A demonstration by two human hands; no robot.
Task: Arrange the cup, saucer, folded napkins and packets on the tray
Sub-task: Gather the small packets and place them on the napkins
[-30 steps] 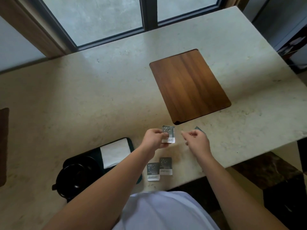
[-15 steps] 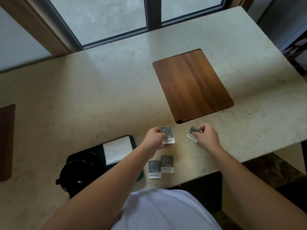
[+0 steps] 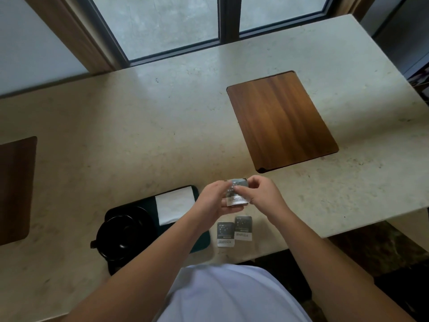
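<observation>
My white shirt point(image 3: 232, 296) fills the bottom centre of the frame, and both bare forearms reach up from it. Just above, near the desk's point(image 3: 139, 135) front edge, two flat foil packets point(image 3: 234, 230) lie side by side, touching, their white label strips toward me. Left of them sits the dark tray point(image 3: 202, 240) with rounded corners; on it a glossy black cup point(image 3: 126, 231) rests in its round saucer point(image 3: 109, 249), and a white folded napkin point(image 3: 175, 208) lies flat at the tray's upper right. Above the loose packets, my left hand point(image 3: 213, 201) and right hand point(image 3: 262, 196) meet at mid-frame, the fingers of both pinched closed on a held packet point(image 3: 236, 194), crinkled and silvery; how many are stacked there I cannot tell. Beyond, the pale speckled stone runs wide and bare. A wooden board point(image 3: 281, 119) with rounded corners lies at upper right, another brown slab point(image 3: 16, 189) at the left edge. Window frames point(image 3: 228, 19) cross the top.
</observation>
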